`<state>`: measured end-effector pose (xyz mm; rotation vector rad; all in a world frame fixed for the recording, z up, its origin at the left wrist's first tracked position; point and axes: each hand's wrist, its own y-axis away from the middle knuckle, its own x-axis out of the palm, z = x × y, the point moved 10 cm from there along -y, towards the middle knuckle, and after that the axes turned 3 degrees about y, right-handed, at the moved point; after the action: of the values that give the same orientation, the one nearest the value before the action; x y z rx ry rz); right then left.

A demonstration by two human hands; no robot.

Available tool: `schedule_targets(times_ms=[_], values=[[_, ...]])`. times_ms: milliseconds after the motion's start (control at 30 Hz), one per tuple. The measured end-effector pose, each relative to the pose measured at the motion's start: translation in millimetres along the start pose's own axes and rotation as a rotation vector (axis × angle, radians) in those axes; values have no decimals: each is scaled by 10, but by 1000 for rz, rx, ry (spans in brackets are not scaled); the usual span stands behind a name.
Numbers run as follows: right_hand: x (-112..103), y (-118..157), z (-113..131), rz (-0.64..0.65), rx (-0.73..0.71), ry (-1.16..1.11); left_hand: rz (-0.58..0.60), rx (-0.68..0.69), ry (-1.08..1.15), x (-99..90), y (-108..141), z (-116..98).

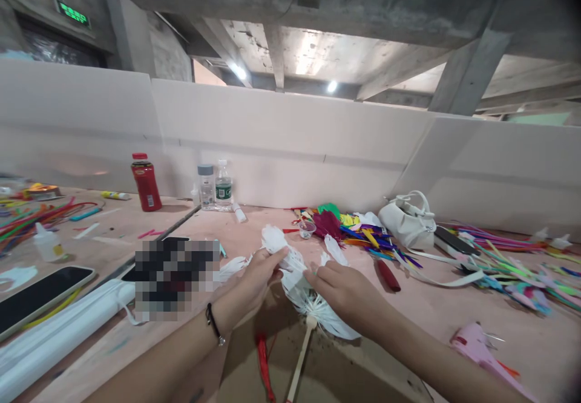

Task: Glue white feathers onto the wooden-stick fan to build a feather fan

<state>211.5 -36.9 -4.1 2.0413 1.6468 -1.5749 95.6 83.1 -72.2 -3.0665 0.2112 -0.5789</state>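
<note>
A white feather fan [297, 285] with a pale wooden handle [299, 363] lies in front of me on a brown cardboard sheet [363, 366]. My left hand [263, 270] is closed, thumb against fingers, on a white feather [273, 238] at the fan's upper left edge. Curled over the fan's right side, my right hand [340, 285] pinches at its white feathers; the exact spot under the fingertips is hidden. Loose white feathers [334, 249] lie beyond my right hand. A red tassel [264, 366] rests left of the handle.
Coloured feathers [363, 233], a small clear cup [307, 229] and a white handbag [408, 220] stand at the back. Bottles [223, 188] line the white partition [281, 149]. A pink glue gun [481, 351] lies right, a phone [45, 294] left.
</note>
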Motion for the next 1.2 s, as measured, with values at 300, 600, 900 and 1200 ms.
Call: schedule_targets(times_ms=[300, 600, 900, 1200], values=[[442, 412, -1822, 43, 815, -410, -36, 26, -98, -110, -79, -3], [754, 776, -2350, 93, 1064, -378, 81, 40, -189, 58, -3, 14], [757, 317, -482, 164, 816, -1319, 350, 58, -244, 469, 274, 58], [852, 458, -344, 79, 1007, -1605, 325, 23, -341, 431, 306, 143]])
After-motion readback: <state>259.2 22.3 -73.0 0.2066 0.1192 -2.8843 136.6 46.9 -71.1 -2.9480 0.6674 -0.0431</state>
